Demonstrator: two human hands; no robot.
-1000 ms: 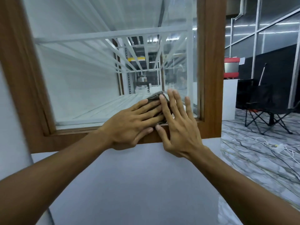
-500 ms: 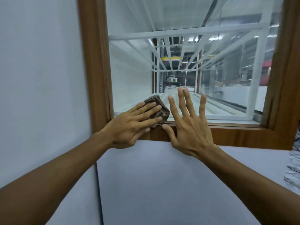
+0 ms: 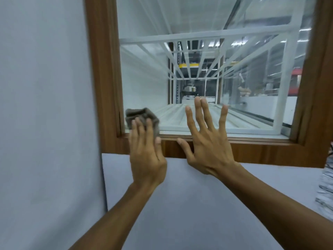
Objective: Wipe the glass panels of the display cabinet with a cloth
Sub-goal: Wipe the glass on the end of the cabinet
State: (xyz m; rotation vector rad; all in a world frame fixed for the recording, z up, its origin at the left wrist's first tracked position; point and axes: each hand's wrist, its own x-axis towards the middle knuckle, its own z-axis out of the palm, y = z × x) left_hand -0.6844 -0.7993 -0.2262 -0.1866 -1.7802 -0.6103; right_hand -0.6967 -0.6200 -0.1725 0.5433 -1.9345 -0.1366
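A glass panel (image 3: 207, 51) sits in a brown wooden frame (image 3: 102, 69) on the end of the display cabinet. My left hand (image 3: 146, 152) presses a crumpled grey-brown cloth (image 3: 142, 117) flat against the glass in the lower left corner, fingers pointing up. My right hand (image 3: 207, 141) lies open with spread fingers on the lower glass and the bottom frame rail, to the right of the cloth. It holds nothing. White shelf bars show through the glass.
Pale grey cabinet panels (image 3: 45, 123) fill the left side and the area below the frame. A strip of marble-patterned floor (image 3: 326, 195) shows at the right edge. Shelving and a red object appear behind the glass.
My left hand has slid the cloth left into the panel's lower left corner and turned its fingers upright. My view has shifted left. The right hand has stayed spread on the lower glass.
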